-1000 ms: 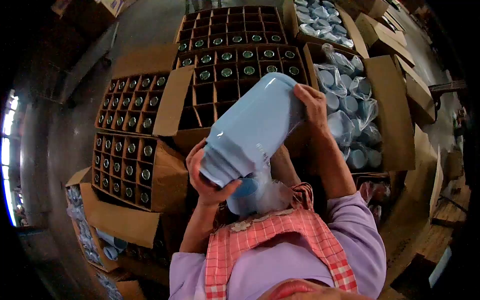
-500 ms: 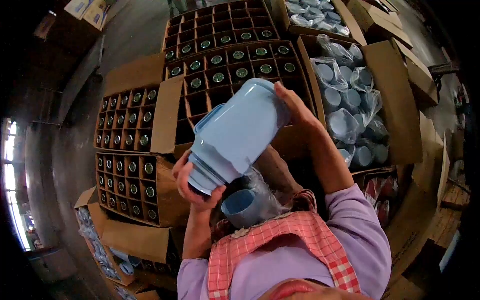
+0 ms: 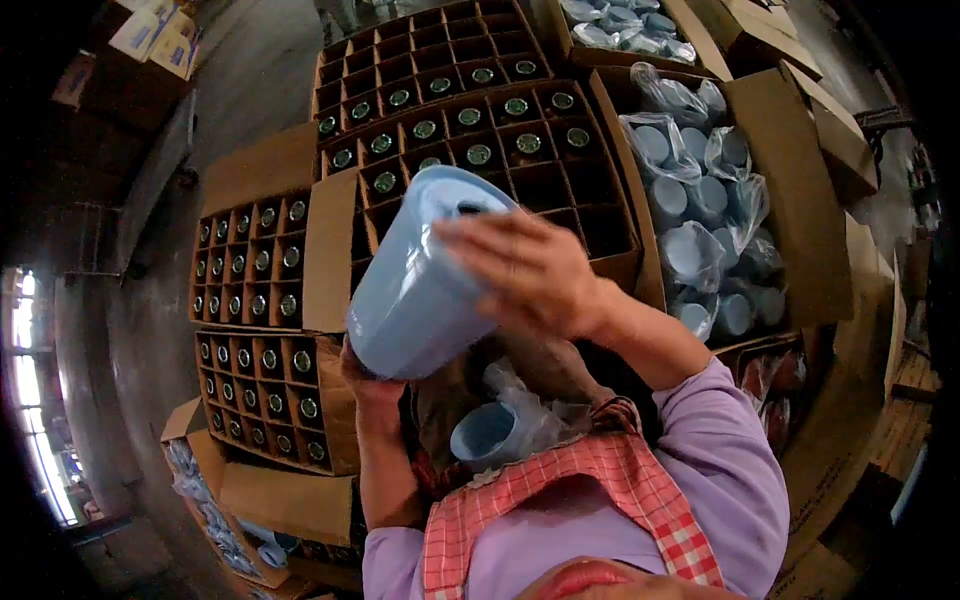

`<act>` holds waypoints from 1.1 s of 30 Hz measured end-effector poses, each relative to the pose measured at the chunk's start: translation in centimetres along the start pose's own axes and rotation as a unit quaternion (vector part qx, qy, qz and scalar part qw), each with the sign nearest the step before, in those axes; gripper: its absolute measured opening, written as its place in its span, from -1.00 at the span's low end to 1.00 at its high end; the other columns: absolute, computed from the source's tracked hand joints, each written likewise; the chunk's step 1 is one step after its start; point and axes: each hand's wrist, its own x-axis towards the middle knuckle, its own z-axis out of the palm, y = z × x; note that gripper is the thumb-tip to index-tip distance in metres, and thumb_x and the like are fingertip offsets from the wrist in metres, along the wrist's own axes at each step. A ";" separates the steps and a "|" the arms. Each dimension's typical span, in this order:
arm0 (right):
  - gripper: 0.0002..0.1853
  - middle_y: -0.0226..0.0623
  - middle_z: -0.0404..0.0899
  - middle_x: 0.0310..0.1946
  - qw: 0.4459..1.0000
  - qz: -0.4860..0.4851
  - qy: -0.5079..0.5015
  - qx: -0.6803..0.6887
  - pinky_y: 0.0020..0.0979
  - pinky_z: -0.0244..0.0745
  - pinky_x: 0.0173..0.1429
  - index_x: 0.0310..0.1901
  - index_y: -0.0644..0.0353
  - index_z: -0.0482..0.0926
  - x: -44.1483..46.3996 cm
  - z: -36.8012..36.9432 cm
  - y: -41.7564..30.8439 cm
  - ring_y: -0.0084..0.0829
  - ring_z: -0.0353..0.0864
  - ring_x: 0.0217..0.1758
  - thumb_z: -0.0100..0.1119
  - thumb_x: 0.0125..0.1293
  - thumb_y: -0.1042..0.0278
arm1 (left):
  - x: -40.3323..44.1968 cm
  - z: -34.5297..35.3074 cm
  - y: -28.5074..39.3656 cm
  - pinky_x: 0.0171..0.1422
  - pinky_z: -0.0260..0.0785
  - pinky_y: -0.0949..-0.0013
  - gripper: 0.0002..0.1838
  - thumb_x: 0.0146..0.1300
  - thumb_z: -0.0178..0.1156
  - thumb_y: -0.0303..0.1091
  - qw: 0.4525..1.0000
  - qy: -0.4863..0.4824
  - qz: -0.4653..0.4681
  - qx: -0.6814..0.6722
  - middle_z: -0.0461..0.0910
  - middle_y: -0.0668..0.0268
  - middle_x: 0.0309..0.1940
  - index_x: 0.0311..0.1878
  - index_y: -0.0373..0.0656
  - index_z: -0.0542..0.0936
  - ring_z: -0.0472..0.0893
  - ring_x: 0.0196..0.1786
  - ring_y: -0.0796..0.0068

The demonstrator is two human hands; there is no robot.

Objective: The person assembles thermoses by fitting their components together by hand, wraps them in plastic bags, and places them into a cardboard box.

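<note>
A light blue plastic thermos flask (image 3: 415, 285) is tilted in front of me, its upper end leaning right. My left hand (image 3: 375, 375) grips its lower end from below, with the fingers mostly hidden behind it. Across the upper right side passes my right hand (image 3: 535, 270), fingers stretched out and blurred; whether they touch the surface I cannot tell. A dark opening (image 3: 468, 209) shows at the flask's upper end, beside those fingers. On my lap lies a blue cup (image 3: 485, 435) with a clear plastic bag (image 3: 545, 415) around it.
Ahead, a divided carton (image 3: 600, 225) holds glass pieces with round shiny tops in part of its cells. Two similar cartons (image 3: 345, 400) are stacked left. At right, an open carton (image 3: 790, 200) holds bagged blue cups (image 3: 690, 250). Red items (image 3: 785, 375) sit below it.
The flask has swung left and been turned, so its handle no longer shows. My right hand has left its far end and come over its near side.
</note>
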 end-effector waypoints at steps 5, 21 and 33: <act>-0.61 -0.04 0.48 0.14 0.990 -0.099 -0.020 0.102 -0.13 0.38 0.23 0.02 0.22 0.54 -0.5 0.0 0.8 0.00 0.46 0.17 0.07 0.31 0.12 | -2.9 4.3 2.1 0.25 0.34 0.03 -0.26 0.17 0.07 0.13 0.985 -0.033 0.100 0.138 0.34 0.13 0.24 0.31 -0.15 0.25 0.39 0.24 0.12; -0.32 -0.23 0.52 -0.25 0.738 0.552 -0.044 0.385 -0.36 0.40 -0.10 -0.05 0.30 0.53 -1.5 3.8 7.6 -0.44 0.45 -0.21 -0.21 0.36 -0.29 | -3.4 4.8 4.1 0.07 0.39 -0.04 -0.19 0.04 0.28 0.22 0.520 -0.139 0.625 0.565 0.35 -0.19 0.08 0.15 -0.19 0.24 0.45 0.07 -0.07; -0.53 -0.05 0.44 0.19 0.968 -0.008 0.012 0.249 -0.13 0.30 0.32 0.17 0.27 0.47 1.1 5.6 5.1 -0.06 0.39 0.29 0.12 0.30 0.19 | 1.0 -2.1 3.6 0.13 0.38 0.14 -0.36 0.16 0.01 0.08 0.987 0.141 0.077 0.025 0.41 0.12 0.14 0.16 -0.23 0.37 0.46 0.14 0.16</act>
